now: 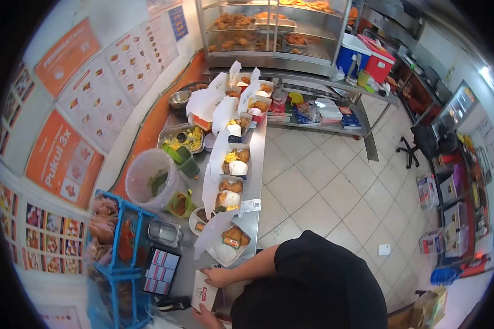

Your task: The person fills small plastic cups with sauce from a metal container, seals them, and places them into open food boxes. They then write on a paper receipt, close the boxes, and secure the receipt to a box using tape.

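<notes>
Between my two hands sits a white carton piece [199, 289] with red print on it, and both are on it right now. My right hand [217, 277] has it closed between thumb and fingers at one end; my left hand [207, 317] grips the other end, low in the view, partly cut off by its edge. Whether the piece touches the steel counter [254, 189] below, I can't tell.

Close beside my right hand, there's the nearest open meal box [213, 236], its lid raised and tilted, white rice and fried chicken inside, a small packet [231, 242] lying on the chicken. Past it, more open boxes run in a line away from my grip, and a printed slip [251, 205] lies by the next one along.

Just across from the carton piece, a tablet [162, 270] shows rows of white and red panels, with a dark device [173, 303] near its lower edge. Beyond the tablet come the blue crates [115, 271], packed with bundles. Up from the tablet, a metal container [164, 233], then a big clear tub [139, 164] with green stuff inside. Farthest off, the glass display case [269, 52] glows over trays of fried food.
</notes>
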A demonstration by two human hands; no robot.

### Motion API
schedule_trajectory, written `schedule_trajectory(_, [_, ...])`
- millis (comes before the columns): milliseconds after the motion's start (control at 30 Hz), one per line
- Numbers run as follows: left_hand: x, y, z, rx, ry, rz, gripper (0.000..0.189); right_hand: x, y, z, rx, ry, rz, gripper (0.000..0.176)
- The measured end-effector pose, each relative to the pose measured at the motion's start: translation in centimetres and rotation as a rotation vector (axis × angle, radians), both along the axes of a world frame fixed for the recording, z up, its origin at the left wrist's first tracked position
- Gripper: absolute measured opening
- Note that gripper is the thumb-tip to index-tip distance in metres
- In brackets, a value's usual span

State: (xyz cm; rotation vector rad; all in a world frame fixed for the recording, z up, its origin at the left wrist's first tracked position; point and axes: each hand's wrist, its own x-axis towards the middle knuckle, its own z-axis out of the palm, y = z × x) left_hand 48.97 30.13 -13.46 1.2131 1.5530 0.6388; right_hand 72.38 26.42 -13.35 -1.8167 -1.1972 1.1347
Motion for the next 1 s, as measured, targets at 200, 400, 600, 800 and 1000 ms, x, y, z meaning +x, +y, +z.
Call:
schedule_trajectory(200, [0.1,-1.0,-3.2,0.017,-0.081,-0.011,0.06,0.5,-1.0,-0.9,-0.026,0.024,0.059,0.07])
schedule_trajectory(400, [1.3,-5.7,-4.4,0.736,0.536,-0.315,0.064,3.2,-2.0,-3.6,0.538,-0.508,0.571,0.087])
schedule_trajectory(600, [1.3,-4.2,2.5,0.729,0.671,-0.793,0.075,6.5,0.3,-1.7,0.585,-0.497,0.966,0.088])
schedule_trajectory(800, [0.5,-3.6,0.5,0.795,0.686,-0.699,0.064,5.1,1.3,1.0,0.514,-0.739,1.073,0.078])
schedule_trajectory(1000, [0.1,-3.1,0.4,0.885,0.733,-0.74,0.063,6.3,3.0,1.7,0.384,-0.687,1.258,0.071])
